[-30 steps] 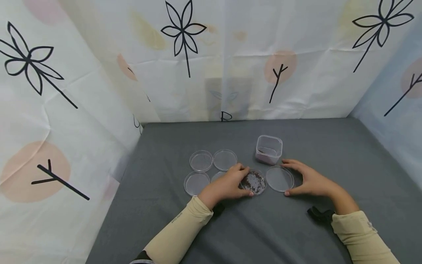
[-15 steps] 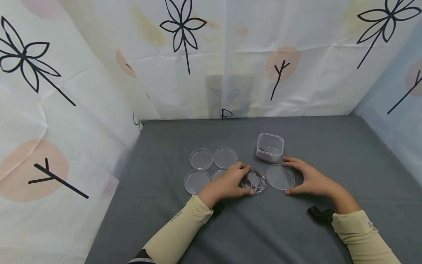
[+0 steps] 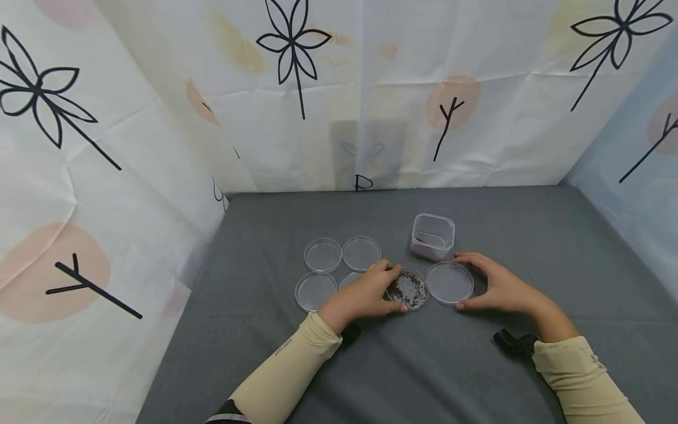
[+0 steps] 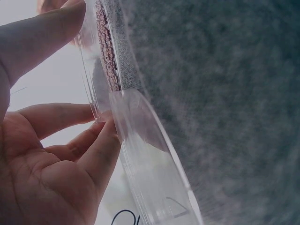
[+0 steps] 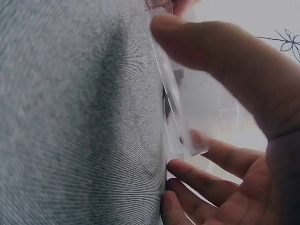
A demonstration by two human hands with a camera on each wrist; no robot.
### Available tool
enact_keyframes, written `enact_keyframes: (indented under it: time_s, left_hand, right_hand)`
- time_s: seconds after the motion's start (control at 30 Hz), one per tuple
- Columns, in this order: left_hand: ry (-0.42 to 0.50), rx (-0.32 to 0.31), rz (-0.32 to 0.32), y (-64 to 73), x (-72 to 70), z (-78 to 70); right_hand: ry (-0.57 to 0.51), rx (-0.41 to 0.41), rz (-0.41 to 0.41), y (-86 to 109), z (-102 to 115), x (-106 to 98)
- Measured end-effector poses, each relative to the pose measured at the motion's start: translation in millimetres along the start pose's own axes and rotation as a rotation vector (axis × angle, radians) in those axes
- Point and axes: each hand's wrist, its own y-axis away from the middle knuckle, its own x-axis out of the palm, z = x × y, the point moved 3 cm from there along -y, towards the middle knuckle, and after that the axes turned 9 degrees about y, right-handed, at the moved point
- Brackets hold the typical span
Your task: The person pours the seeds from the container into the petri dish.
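Left hand (image 3: pixel 365 293) gripping a grain-strewn dish (image 3: pixel 411 289), right hand (image 3: pixel 497 287) pinching a clear dish (image 3: pixel 449 284), forearms (image 3: pixel 286 368) angled inward

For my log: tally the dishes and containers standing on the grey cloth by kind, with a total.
Round clear dishes or lids with no granules seen: 5 (one partly hidden by the left hand)
Round dish with brown granules: 1
Square clear tub: 1
Total: 7, counting any dish with a lid on it as one
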Motion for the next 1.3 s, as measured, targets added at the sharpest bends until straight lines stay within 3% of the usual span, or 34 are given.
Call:
enact_keyframes:
  time_s: [0.23, 0.4, 0.53, 0.73, 1.03, 1.2, 1.3]
  left_hand:
    - [-0.006, 0.002, 0.007, -0.7, -0.3, -1.2]
    - [-0.004, 0.002, 0.007, -1.1, 0.0, -1.6]
    - [-0.005, -0.001, 0.004, -0.8, -0.4, -1.8]
    - [-0.001, -0.014, 0.006, -0.5, -1.2, -1.8]
    - [-0.007, -0.006, -0.001, -0.5, -1.0, -1.1]
    - [-0.007, -0.004, -0.001, -0.9, -0.7, -0.7]
    - [-0.006, -0.003, 0.001, -0.8, -0.8, -0.9]
  right_hand:
    - [-0.099, -0.023, -0.052, 3.3, 3.9, -3.2]
    - [-0.127, -0.016, -0.146, 3.9, 8.5, -10.9]
    - [-0.216, -0.079, -0.211, 4.0, 11.7, -17.9]
    - [-0.309, -0.135, -0.237, 3.7, 15.5, -20.4]
    - [-0.276, -0.087, -0.238, 3.0, 20.1, -20.6]
    - [-0.239, -0.058, -0.199, 4.0, 30.3, -18.1]
    - [-0.155, -0.064, -0.149, 4.3, 39.7, -16.0]
